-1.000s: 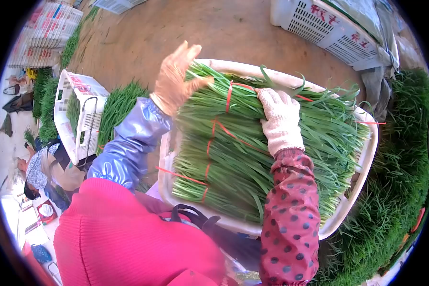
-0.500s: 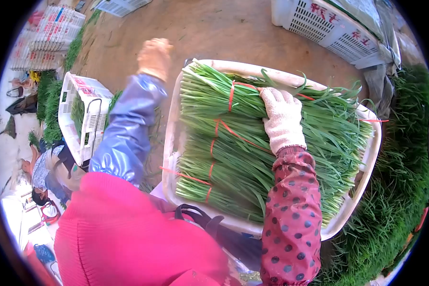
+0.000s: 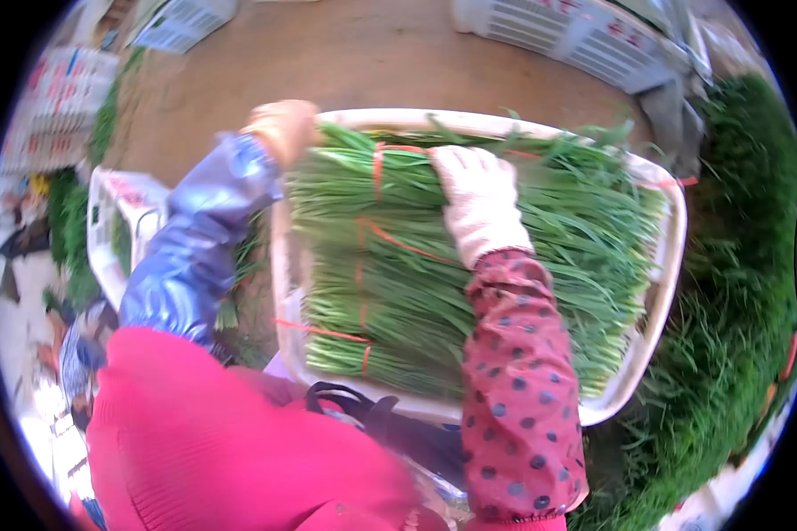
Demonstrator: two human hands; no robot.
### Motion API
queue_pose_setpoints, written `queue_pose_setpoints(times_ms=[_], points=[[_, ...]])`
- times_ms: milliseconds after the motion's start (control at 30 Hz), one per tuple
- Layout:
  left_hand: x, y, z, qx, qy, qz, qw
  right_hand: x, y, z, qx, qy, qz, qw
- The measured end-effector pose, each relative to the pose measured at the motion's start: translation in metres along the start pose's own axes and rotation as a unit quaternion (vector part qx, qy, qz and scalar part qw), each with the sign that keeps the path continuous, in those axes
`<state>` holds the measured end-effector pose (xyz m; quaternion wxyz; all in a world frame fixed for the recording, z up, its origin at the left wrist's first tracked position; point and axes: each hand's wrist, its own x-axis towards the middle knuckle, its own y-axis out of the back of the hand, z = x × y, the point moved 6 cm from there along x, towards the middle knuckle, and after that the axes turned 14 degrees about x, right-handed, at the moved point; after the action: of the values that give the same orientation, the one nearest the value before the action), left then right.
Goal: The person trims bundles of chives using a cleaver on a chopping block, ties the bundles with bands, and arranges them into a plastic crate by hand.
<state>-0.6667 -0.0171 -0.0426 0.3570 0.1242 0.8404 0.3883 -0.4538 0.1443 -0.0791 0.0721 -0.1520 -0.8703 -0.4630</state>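
A white plastic crate holds green leafy bundles tied with red bands, their pale stem ends toward the left and right walls. My left hand, in a tan glove, is at the crate's upper left corner, beside the stem ends of the top bundle; its fingers are blurred. My right hand, in a white knit glove, lies on the leaves of the top bundle, just right of its red band, fingertips near the far side. Whether it grips any leaves cannot be made out.
More greens are heaped along the right. White crates stand at the upper right, upper left and left. Another person is at the lower left, near stacked white crates.
My left hand first swung away from the stems, up and left, then came back to the crate's corner. My right hand stayed on the top bundle. The whole view has shifted.
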Motion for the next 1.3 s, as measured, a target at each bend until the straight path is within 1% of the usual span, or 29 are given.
queue_pose_setpoints(times_ms=[33,67,100,133,167,200,233,300,367,400,433,467,500,567,633,667,700,800,867,900,967,1000,1033,1100,1133,1167,1200,1233,1300], points=[[0.003,-0.003,-0.024,0.022,0.019,0.055,0.998,-0.001,-0.001,0.001,-0.001,-0.001,0.005,1.0],[-0.017,0.023,-0.027,0.115,0.057,0.105,0.986,-0.001,-0.002,0.002,0.007,-0.001,0.011,1.0],[-0.023,0.03,-0.035,0.163,0.08,0.125,0.975,-0.001,-0.002,0.002,0.017,0.001,0.017,1.0],[-0.026,0.027,-0.055,0.1,0.152,0.205,0.962,-0.001,-0.004,0.004,0.008,-0.001,0.012,1.0],[-0.029,0.028,-0.042,0.095,0.147,0.209,0.962,0.001,-0.004,0.002,0.004,0.0,0.006,1.0],[-0.043,0.036,-0.008,0.029,-0.042,0.31,0.949,0.001,-0.002,0.001,0.005,-0.002,0.003,1.0],[-0.065,0.044,0.019,-0.039,-0.224,0.397,0.889,0.001,-0.001,-0.002,0.004,-0.001,0.0,1.0],[-0.062,0.012,0.065,-0.074,-0.344,0.347,0.869,0.003,-0.002,-0.004,-0.032,-0.018,-0.046,0.998],[-0.063,-0.005,0.09,-0.071,-0.274,0.297,0.912,0.002,-0.002,-0.007,-0.067,0.004,-0.022,0.998],[-0.059,-0.019,0.091,-0.112,-0.258,0.301,0.911,0.005,-0.003,-0.007,-0.09,0.014,-0.044,0.995],[-0.059,-0.018,0.094,-0.098,-0.21,0.242,0.942,0.011,0.002,-0.009,-0.11,0.025,-0.067,0.991],[-0.062,-0.018,0.097,-0.098,-0.202,0.224,0.949,0.016,0.003,-0.006,-0.092,-0.001,-0.128,0.987],[-0.062,-0.018,0.097,-0.095,-0.19,0.207,0.955,0.019,0.009,-0.007,-0.117,-0.005,-0.153,0.981],[-0.054,-0.024,0.096,-0.094,-0.189,0.19,0.959,0.017,0.02,0.007,-0.156,-0.029,-0.15,0.976],[-0.043,-0.039,0.096,-0.095,-0.189,0.167,0.963,0.008,0.062,0.023,-0.08,-0.095,-0.165,0.979],[-0.037,-0.046,0.097,-0.084,-0.192,0.193,0.958,-0.005,0.07,0.035,-0.094,-0.07,-0.096,0.988],[-0.034,-0.045,0.1,-0.073,-0.196,0.219,0.953,-0.011,0.079,0.04,-0.066,-0.085,-0.086,0.99],[-0.024,-0.051,0.1,-0.105,-0.211,0.198,0.952,-0.02,0.082,0.042,-0.055,-0.087,-0.073,0.992],[-0.021,-0.059,0.099,-0.128,-0.217,0.198,0.947,-0.026,0.071,0.048,-0.071,-0.166,-0.048,0.982],[-0.02,-0.06,0.101,-0.13,-0.224,0.191,0.947,-0.03,0.063,0.051,-0.07,-0.173,-0.054,0.981],[-0.015,-0.061,0.104,-0.145,-0.215,0.173,0.95,-0.039,0.055,0.055,-0.076,-0.162,0.015,0.984],[-0.013,-0.063,0.105,-0.137,-0.222,0.2,0.945,-0.037,0.05,0.065,-0.06,-0.147,0.024,0.987],[-0.009,-0.061,0.109,-0.128,-0.235,0.187,0.945,-0.034,0.049,0.074,-0.026,-0.135,0.017,0.99],[-0.01,-0.056,0.111,-0.136,-0.2,0.105,0.965,-0.037,0.049,0.076,-0.051,-0.144,0.028,0.988],[-0.017,-0.042,0.117,-0.099,-0.183,0.076,0.975,-0.04,0.053,0.074,-0.047,-0.146,0.011,0.988],[-0.022,-0.029,0.121,-0.06,-0.161,0.054,0.984,-0.037,0.056,0.075,-0.04,-0.22,-0.062,0.973],[-0.024,-0.022,0.126,-0.042,-0.184,0.144,0.971,-0.035,0.065,0.068,-0.084,-0.171,-0.031,0.981],[-0.032,-0.017,0.133,-0.031,-0.207,0.236,0.949,-0.036,0.053,0.078,-0.092,-0.174,-0.025,0.98],[-0.075,0.032,0.167,-0.14,-0.233,0.377,0.885,-0.036,0.053,0.077,-0.072,-0.175,-0.034,0.981]])
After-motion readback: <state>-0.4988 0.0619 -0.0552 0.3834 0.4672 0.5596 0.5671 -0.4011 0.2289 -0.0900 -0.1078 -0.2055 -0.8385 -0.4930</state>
